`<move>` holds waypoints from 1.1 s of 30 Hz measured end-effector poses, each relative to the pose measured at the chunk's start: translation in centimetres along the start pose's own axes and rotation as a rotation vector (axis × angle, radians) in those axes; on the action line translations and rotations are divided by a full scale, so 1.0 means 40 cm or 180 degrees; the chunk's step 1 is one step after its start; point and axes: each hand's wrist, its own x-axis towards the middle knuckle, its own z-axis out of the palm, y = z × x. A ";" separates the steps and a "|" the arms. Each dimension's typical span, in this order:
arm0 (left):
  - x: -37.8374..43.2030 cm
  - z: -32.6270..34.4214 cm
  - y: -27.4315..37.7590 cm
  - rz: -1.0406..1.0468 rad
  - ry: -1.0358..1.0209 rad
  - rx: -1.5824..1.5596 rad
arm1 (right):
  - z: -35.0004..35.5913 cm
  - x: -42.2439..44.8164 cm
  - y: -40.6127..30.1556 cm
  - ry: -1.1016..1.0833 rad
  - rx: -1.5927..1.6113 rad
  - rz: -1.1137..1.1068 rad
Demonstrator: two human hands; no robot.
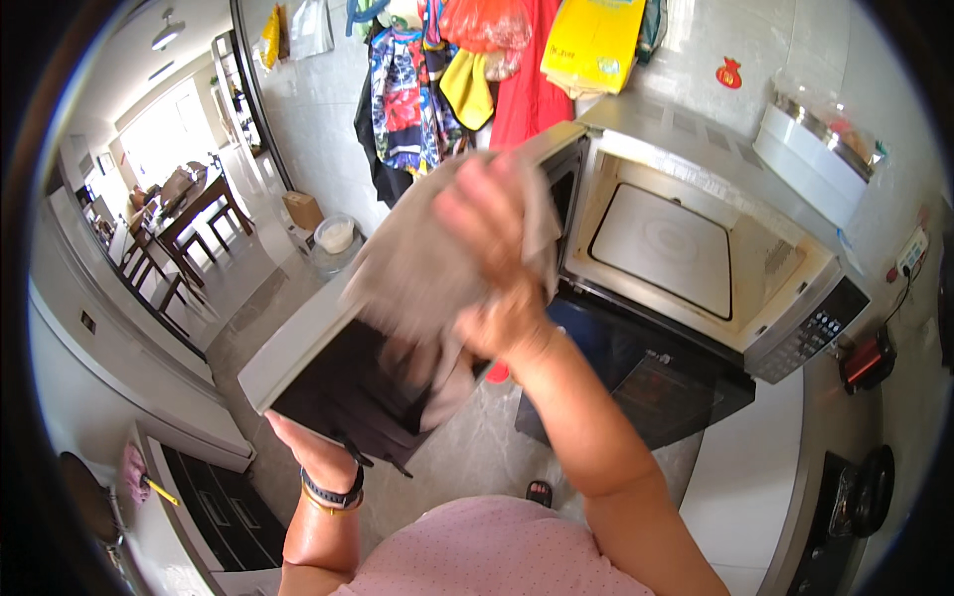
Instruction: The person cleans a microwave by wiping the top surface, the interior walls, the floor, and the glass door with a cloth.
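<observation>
A silver microwave oven (700, 149) stands at the right with its interior exposed and a pale square floor plate (663, 246) inside. Its door (317, 387) is swung out in front of me, dark glossy glass with a light metal edge. My right hand (496, 231), blurred, presses a beige cloth (406, 246) over the upper part of the door; part of the cloth hangs across the glass. At the door's near outer end, my left hand (320, 454) holds the edge from below, its fingers mostly hidden behind the door. A dark watch band (335, 492) is on that wrist.
Below the microwave is a black glass-fronted panel (633, 372). A white container (809, 156) stands on top of it. Garments (406, 104) and bags hang on the wall behind. A plastic tub (334, 235) and cardboard box (302, 211) are on the floor. A white counter (734, 484) runs along the right.
</observation>
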 end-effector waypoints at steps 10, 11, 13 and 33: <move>0.003 -0.060 -0.031 0.0345 -0.0370 -0.0559 | -0.196 -0.360 -0.002 0.3409 0.3626 0.4374; 0.006 -0.071 -0.031 0.0491 -0.0208 0.0016 | -0.177 -0.388 -0.028 0.3434 0.3525 0.4481; 0.005 -0.099 -0.034 0.0986 -0.0076 0.1536 | -0.122 -0.398 -0.074 0.3546 0.3990 0.4540; -0.006 -0.102 -0.065 0.0540 0.0030 0.0725 | 0.100 -0.368 -0.162 0.2631 0.3662 0.5329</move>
